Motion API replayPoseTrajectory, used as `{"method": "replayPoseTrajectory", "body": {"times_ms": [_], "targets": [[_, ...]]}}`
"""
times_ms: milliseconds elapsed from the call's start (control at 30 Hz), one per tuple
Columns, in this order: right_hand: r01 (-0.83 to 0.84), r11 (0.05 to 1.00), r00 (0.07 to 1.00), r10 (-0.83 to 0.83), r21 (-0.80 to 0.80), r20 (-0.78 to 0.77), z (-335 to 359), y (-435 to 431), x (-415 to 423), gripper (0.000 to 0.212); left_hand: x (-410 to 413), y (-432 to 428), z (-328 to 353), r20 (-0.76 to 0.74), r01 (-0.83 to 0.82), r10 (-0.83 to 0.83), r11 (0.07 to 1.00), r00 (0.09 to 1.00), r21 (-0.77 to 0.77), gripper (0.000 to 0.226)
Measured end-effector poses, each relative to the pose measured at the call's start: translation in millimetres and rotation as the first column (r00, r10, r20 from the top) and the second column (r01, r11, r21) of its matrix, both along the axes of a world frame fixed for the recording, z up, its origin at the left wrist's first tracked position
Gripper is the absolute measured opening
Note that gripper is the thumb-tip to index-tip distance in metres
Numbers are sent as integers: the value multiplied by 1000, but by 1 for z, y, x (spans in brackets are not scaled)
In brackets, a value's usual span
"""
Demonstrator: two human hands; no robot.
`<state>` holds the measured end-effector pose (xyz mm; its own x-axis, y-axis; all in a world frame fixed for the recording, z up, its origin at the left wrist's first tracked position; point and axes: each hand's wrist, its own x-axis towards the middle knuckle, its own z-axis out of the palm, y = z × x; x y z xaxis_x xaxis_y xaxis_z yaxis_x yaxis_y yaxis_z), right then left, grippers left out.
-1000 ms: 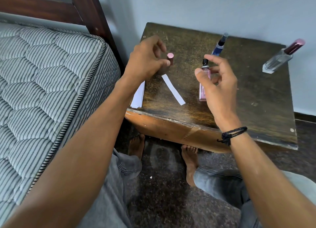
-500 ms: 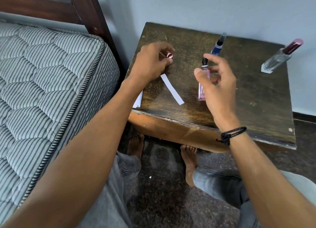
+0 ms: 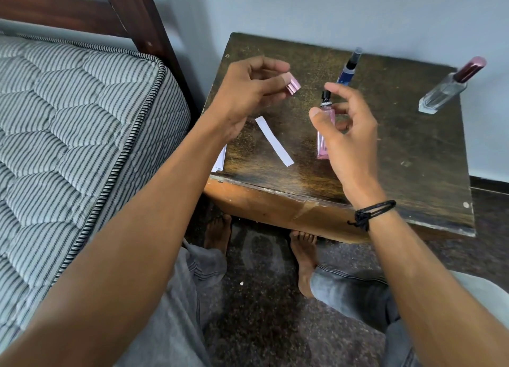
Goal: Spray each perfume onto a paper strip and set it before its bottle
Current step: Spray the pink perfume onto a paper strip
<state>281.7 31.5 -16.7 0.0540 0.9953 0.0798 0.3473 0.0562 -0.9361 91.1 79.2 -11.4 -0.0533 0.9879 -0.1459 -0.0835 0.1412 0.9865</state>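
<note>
My left hand point(image 3: 248, 96) pinches a small pink cap point(image 3: 293, 86) between thumb and fingertips, tilted, above the dark wooden table point(image 3: 413, 152). My right hand point(image 3: 351, 138) curls round the uncapped pink perfume bottle point(image 3: 324, 143), thumb on its left side, fingers behind, index finger raised near the black nozzle. The bottle stands upright on the table. A white paper strip point(image 3: 274, 141) lies flat to the bottle's left. Behind stands a slim blue bottle point(image 3: 347, 72), and at the far right a clear bottle with a maroon cap point(image 3: 446, 91).
More white paper point(image 3: 220, 160) juts over the table's left edge, partly under my left forearm. A striped mattress point(image 3: 68, 119) and a dark wooden bed post point(image 3: 137, 22) close off the left. A wall runs behind the table. My knees and bare feet are below the table's front edge.
My left hand closed on the pink cap that stood on the table and lifted it to the right, toward the pink bottle. My right hand has stayed at the bottle.
</note>
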Motion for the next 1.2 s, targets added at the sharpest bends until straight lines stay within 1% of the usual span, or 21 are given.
{"method": "replayPoseTrajectory", "body": {"times_ms": [33, 100, 200, 400, 567, 767, 967, 1200], "targets": [[-1, 1000, 1000, 1, 1, 1, 0, 0, 0, 41, 2, -1, 2, 70, 26, -24, 999, 997, -26, 24], [0, 1000, 1000, 0, -3, -2, -1, 0, 1, 45, 5, -3, 5, 140, 75, -68, 996, 988, -45, 25], [11, 1000, 1000, -11, -19, -5, -3, 1, 0, 45, 6, -4, 3, 168, 107, -98, 993, 981, -45, 26], [8, 1000, 1000, -8, -23, 7, -6, 3, 1, 35, 5, -3, 3, 208, 114, -101, 992, 973, -55, 25], [-5, 1000, 1000, 5, -31, 19, -7, 3, 1, 34, 6, -4, 3, 211, 163, -149, 985, 966, -50, 23], [-20, 999, 999, 21, -38, 27, -7, 2, 1, 31, 5, -3, 2, 205, 176, -166, 984, 965, -35, 23], [-29, 999, 998, 31, -34, 63, -5, 2, 1, 34, 6, -4, 1, 164, 197, -190, 980, 968, -23, 24], [-30, 998, 998, 33, -47, 47, -4, 1, 1, 42, 5, -5, -1, 109, 228, -222, 973, 969, -46, 26]]}}
